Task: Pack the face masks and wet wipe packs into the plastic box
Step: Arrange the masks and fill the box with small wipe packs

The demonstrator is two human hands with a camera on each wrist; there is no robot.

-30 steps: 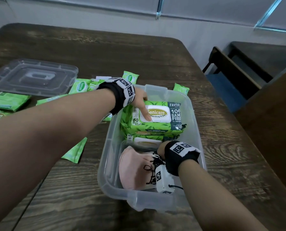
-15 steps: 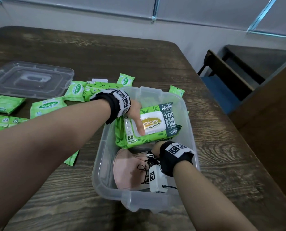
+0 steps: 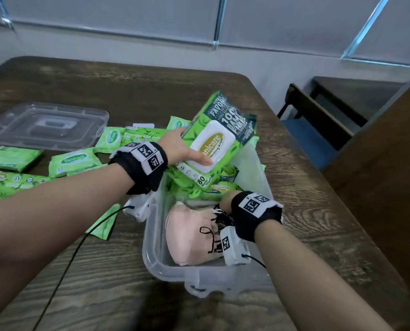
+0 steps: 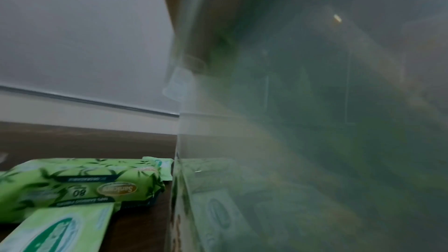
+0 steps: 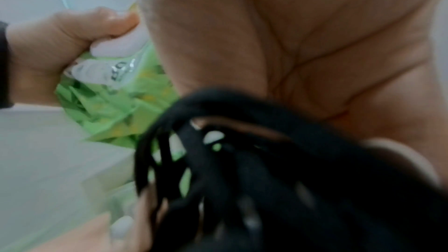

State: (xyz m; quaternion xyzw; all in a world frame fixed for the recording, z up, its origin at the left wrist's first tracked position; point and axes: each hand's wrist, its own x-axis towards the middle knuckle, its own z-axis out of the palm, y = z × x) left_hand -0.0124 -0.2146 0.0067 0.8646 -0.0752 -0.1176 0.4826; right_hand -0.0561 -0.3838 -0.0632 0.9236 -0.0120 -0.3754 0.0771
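Observation:
My left hand (image 3: 182,149) grips a large green wet wipe pack (image 3: 213,144) by its near end and holds it tilted up over the far end of the clear plastic box (image 3: 151,247). The right wrist view also shows this hand (image 5: 60,51) clutching the pack (image 5: 116,106). Another large pack (image 3: 220,187) lies in the box beneath it. Pink face masks (image 3: 187,235) stand on edge in the near half. My right hand (image 3: 225,199) reaches down beside them with their black ear loops (image 5: 218,160) bunched in it; the fingers are mostly hidden.
The clear box lid (image 3: 46,125) lies at the far left of the wooden table. Several small wipe packs (image 3: 72,161) and a large one (image 4: 72,185) are scattered left of the box. A dark chair (image 3: 318,120) stands off the table's right edge.
My left hand has lifted the top large wipe pack up from the box and tilted it toward the far end. The right hand has stayed by the masks.

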